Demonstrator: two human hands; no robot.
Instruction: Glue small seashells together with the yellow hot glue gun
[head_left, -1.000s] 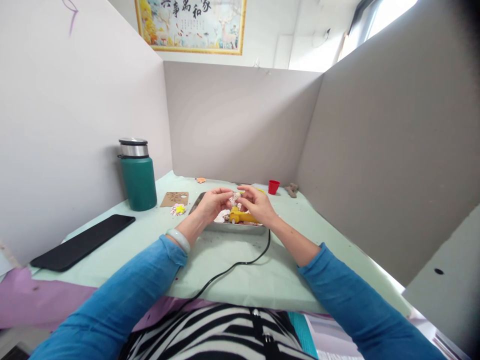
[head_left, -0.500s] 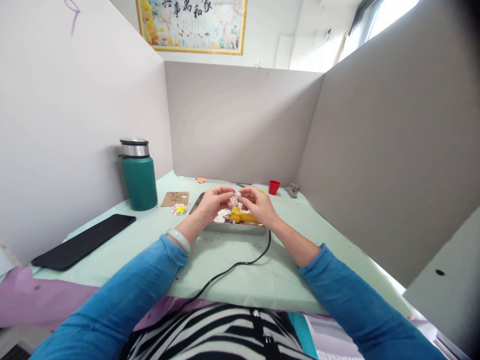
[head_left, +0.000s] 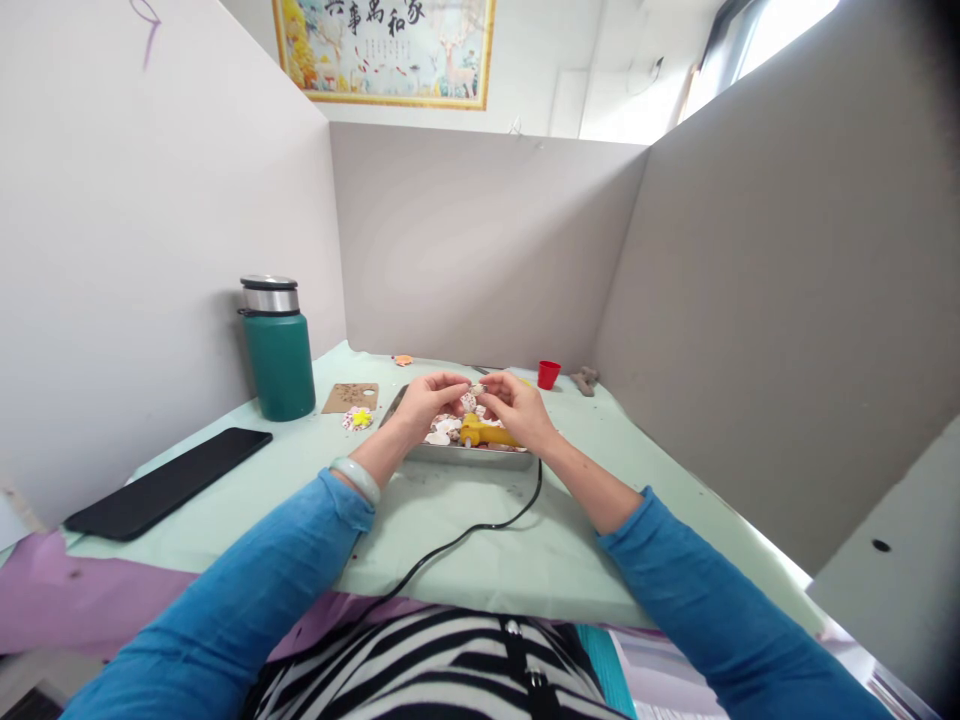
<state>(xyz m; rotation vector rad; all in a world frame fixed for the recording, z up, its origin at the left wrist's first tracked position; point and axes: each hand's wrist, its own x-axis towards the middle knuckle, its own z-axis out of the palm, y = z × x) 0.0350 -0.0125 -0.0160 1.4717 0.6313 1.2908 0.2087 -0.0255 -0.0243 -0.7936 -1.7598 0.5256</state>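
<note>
White and knobbly, a small piece (head_left: pixel 478 390) is pinched between the fingertips of our left hand (head_left: pixel 427 402) and right hand (head_left: pixel 523 408), above the metal tray (head_left: pixel 472 458). We see loose, pale pieces (head_left: pixel 445 428) inside beside the yellow glue gun (head_left: pixel 484 433); one speckled, yellow-centred flower shape (head_left: pixel 360 418) outside seems complete, ours we cannot judge.

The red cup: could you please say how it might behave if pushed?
The red cup looks small and plastic-like, so probably light. Its base appears narrower than its rim, so a high push might tip it, and its round side could roll.
</note>
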